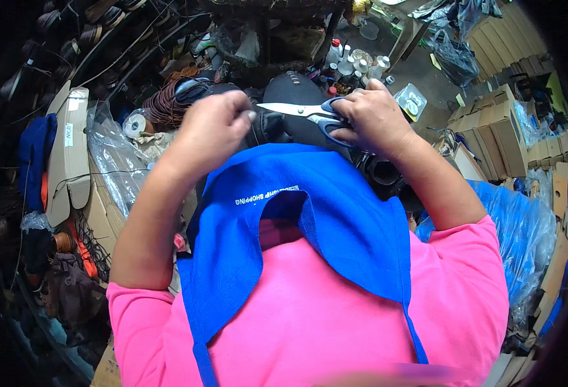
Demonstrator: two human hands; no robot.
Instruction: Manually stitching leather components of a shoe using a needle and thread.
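Observation:
In my right hand (374,117) is a pair of scissors (292,109) with silver blades and dark blue and grey handles; my fingers are in the handle loops. The blades point left, and their tips are close to my left hand (216,122). That hand is closed, fingers drawn together by the tips; what they grip, if anything, cannot be made out. Just below the blades lies a shiny black piece (273,125), its kind unclear. Behind the scissors rises a dark rounded shape (290,87) with a short row of light stitches. My blue apron (342,213) spreads below both hands.
Several bottles (355,68) stand ahead on the right. A coil of brown cord (164,103) and a white thread spool (135,124) lie at left. Cardboard boxes (487,132) and blue plastic sheeting (516,222) fill the right side. Shoes (90,33) line racks at the far left.

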